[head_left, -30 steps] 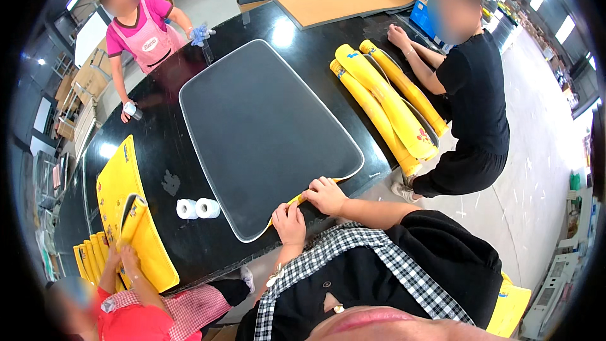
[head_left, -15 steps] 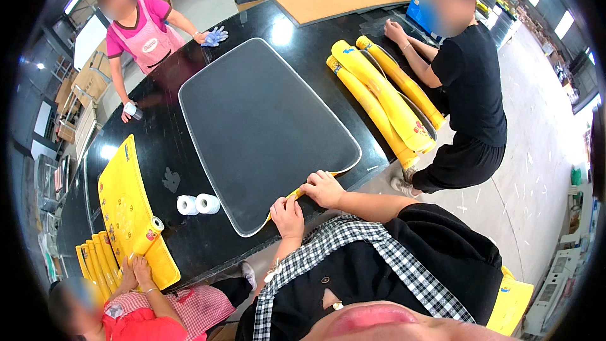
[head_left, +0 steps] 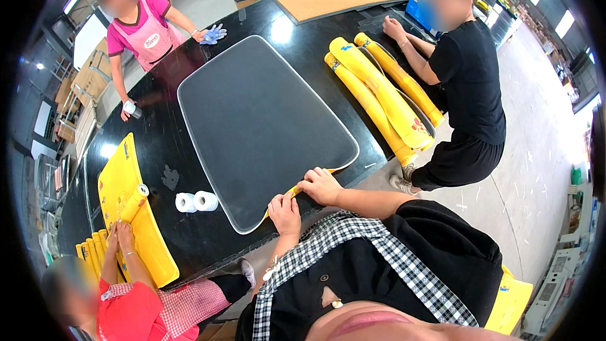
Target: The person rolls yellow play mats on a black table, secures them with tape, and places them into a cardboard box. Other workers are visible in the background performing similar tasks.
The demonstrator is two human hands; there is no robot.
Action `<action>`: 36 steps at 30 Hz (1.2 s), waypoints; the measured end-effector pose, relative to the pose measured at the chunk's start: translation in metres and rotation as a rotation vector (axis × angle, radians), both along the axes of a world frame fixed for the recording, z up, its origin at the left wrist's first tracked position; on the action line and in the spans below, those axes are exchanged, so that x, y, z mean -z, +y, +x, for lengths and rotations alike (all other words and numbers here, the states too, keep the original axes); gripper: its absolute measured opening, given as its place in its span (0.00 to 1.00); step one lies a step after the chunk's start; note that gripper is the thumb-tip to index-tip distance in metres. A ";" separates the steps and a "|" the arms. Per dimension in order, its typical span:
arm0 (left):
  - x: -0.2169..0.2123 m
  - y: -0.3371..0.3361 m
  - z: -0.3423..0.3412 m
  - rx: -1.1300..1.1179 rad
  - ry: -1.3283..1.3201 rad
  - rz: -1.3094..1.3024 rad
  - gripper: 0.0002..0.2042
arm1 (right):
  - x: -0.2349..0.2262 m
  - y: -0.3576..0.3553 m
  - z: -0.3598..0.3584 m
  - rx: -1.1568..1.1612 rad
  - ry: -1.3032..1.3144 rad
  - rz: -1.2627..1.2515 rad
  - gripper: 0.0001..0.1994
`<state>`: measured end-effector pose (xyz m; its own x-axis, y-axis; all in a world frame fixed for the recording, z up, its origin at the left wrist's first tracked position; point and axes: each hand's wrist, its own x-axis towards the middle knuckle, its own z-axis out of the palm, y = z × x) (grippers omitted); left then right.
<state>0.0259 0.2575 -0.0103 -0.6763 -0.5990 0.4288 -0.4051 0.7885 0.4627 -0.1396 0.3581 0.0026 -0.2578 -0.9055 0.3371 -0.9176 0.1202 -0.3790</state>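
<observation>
A large dark grey panel (head_left: 262, 127) with a pale trimmed edge lies flat on the black table (head_left: 158, 151). A yellow strip (head_left: 291, 192) runs along its near edge. My left hand (head_left: 285, 213) presses on that strip at the panel's near corner. My right hand (head_left: 320, 184) rests a little to the right on the same edge, fingers curled over the strip.
Two white tape rolls (head_left: 196, 201) stand left of the panel. A person in red handles yellow pieces (head_left: 129, 215) at the lower left. Long yellow tubes (head_left: 379, 98) lie at the right by a person in black. A person in pink stands at the far end near blue gloves (head_left: 213, 33).
My hands stay on the panel's near edge, hardly shifted. The person at the lower left has moved a yellow roll on the yellow sheet.
</observation>
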 end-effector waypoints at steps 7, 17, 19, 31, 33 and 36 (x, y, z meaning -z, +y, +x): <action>-0.002 -0.001 0.001 -0.007 0.001 -0.027 0.13 | -0.003 -0.002 0.001 -0.002 0.005 0.014 0.09; -0.001 -0.005 0.005 -0.016 -0.025 -0.001 0.14 | -0.005 -0.005 0.006 -0.010 -0.025 0.026 0.09; -0.003 -0.005 0.005 -0.010 -0.030 0.021 0.14 | -0.004 -0.004 0.007 -0.002 -0.017 0.025 0.09; -0.012 -0.015 0.003 -0.042 0.028 0.139 0.12 | -0.017 -0.012 0.001 -0.066 0.050 0.107 0.10; -0.013 -0.016 0.003 -0.034 0.023 0.113 0.10 | -0.018 -0.014 0.000 -0.076 0.060 0.103 0.09; -0.014 -0.020 0.005 -0.032 0.029 0.043 0.10 | -0.019 -0.017 -0.001 -0.102 0.087 0.101 0.08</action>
